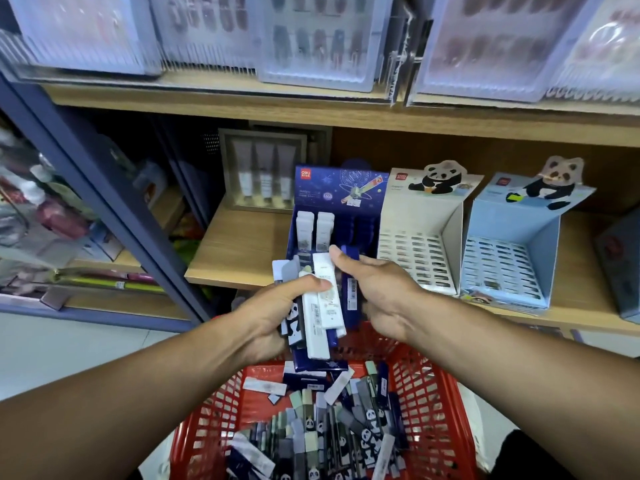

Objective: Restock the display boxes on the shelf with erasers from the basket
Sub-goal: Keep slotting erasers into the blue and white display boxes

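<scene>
Erasers (320, 317) fill our left hand (273, 317), a fanned bundle of long packs gripped with fingers and thumb curled round them, their long axes running near to far and tilted slightly left. From the head view, our right hand (377, 289) sits just right of the bundle, thumb and fingers pinching a dark blue eraser pack (350, 289) that stands nearly upright and touches the bundle's right edge. That pack's far end points toward the dark blue display box (341, 216) directly beyond our hands on the shelf (242, 251), so we judge the right hand the nearer one for slotting it in, with the long axis already roughly in line with the box's channels. The blue box holds two columns of white packs at its far left; its right side looks dark and we cannot tell how full it is. To its right stand a white panda box (420, 247) and a light blue panda box (512, 258), both showing bare slotted floors. Near us, below our hands, the red basket (436, 403) holds a loose heap of mixed packs: panda-printed, grey-green, white and dark blue.
</scene>
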Available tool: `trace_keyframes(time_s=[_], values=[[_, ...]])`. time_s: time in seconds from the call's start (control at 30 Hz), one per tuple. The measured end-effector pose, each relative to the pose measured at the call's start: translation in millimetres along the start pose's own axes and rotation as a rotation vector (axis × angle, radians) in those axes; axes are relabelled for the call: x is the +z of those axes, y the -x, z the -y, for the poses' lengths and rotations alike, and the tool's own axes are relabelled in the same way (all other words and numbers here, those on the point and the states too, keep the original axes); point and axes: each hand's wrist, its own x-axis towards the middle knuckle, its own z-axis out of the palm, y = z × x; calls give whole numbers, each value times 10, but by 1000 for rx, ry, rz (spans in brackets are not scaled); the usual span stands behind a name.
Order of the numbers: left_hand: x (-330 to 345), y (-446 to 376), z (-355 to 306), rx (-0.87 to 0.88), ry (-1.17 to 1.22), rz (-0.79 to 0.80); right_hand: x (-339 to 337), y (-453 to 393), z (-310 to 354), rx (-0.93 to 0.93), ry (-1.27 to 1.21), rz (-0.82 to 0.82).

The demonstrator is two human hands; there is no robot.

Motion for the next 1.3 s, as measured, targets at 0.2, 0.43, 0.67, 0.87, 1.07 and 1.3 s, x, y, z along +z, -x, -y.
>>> trace_keyframes(time_s=[0.2, 0.43, 0.67, 0.87, 1.07, 1.3], values=[[-47, -5, -80, 28, 33, -73, -240, -58, 284, -152, 178, -140], [-111, -72, -82, 34, 33, -148, -417, -180, 339, -221, 265, -178], [-122, -107, -83, 21, 20, -137, -395, -200, 298, -133, 271, -44], [-155, -136, -80, 17, 2, -127, -366, -239, 275, -185, 355, 35], [-193, -152, -90, 16, -8, -121, -427, -339, 266, -612, 1026, -105], [-212, -136, -98, 14, -22, -133, -357, -343, 280, -712, 1202, -113]])
